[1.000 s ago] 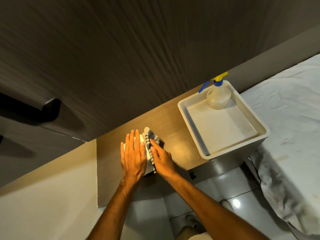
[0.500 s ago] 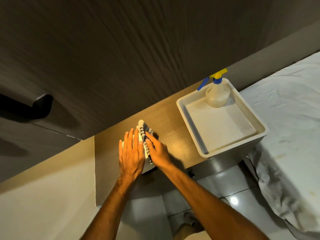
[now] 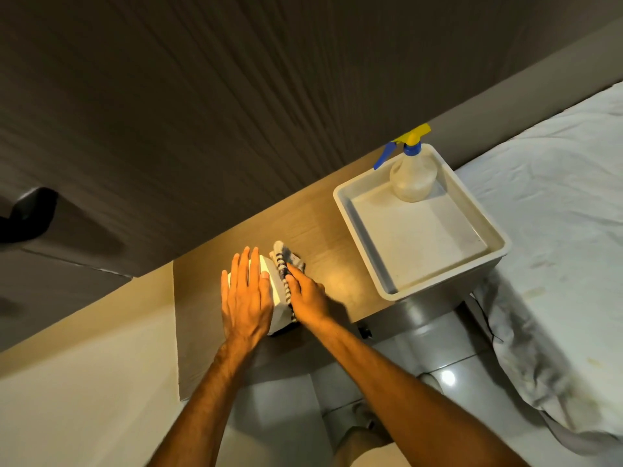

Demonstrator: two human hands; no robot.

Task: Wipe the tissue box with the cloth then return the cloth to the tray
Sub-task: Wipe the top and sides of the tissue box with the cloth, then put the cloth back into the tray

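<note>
A white tissue box point(image 3: 278, 299) stands on the wooden shelf point(image 3: 337, 274). My left hand point(image 3: 246, 298) lies flat on top of the box, fingers spread, pressing it down. My right hand point(image 3: 308, 298) presses a striped blue-and-white cloth point(image 3: 285, 267) against the box's right side. Part of the cloth sticks out past my fingertips. The white tray point(image 3: 488, 261) sits at the shelf's right end, apart from both hands.
A spray bottle point(image 3: 413, 173) with a blue and yellow trigger stands in the tray's far corner. A dark wood-grain wall rises behind the shelf. A bed with a white sheet point(image 3: 566, 230) lies to the right. Glossy floor tiles point(image 3: 438, 358) show below.
My right hand and the cloth slid slightly back and forth along the box's right side. The left hand stays flat on the box. The camera view shifted a little.
</note>
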